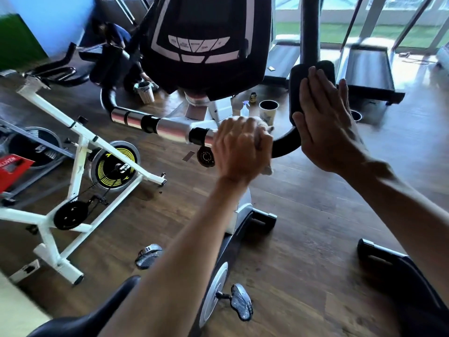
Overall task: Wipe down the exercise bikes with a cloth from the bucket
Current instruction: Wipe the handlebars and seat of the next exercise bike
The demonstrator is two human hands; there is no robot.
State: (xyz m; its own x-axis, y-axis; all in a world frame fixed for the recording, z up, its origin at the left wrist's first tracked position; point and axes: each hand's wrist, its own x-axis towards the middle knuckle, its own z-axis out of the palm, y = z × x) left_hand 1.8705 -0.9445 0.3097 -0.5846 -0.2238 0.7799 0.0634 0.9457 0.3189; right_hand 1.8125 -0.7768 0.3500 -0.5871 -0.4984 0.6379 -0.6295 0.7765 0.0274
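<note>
An exercise bike with a black console (206, 40) and a silver handlebar (170, 126) stands right in front of me. My left hand (241, 148) grips the handlebar right of its middle, fingers curled round a pale cloth (266, 127) that shows at the knuckles and below the palm. My right hand (328, 122) is flat with straight fingers, pressed against the upright black foam grip (297, 93) at the handlebar's right end. A whitish bucket (268, 110) stands on the floor beyond the bar.
A white spin bike (80, 166) with a yellow-striped flywheel stands to the left. Another person crouches behind it by a bucket (145, 91). A spray bottle (245, 108) stands on the wooden floor. Treadmills (366, 69) line the windows. The black saddle (97, 314) is below me.
</note>
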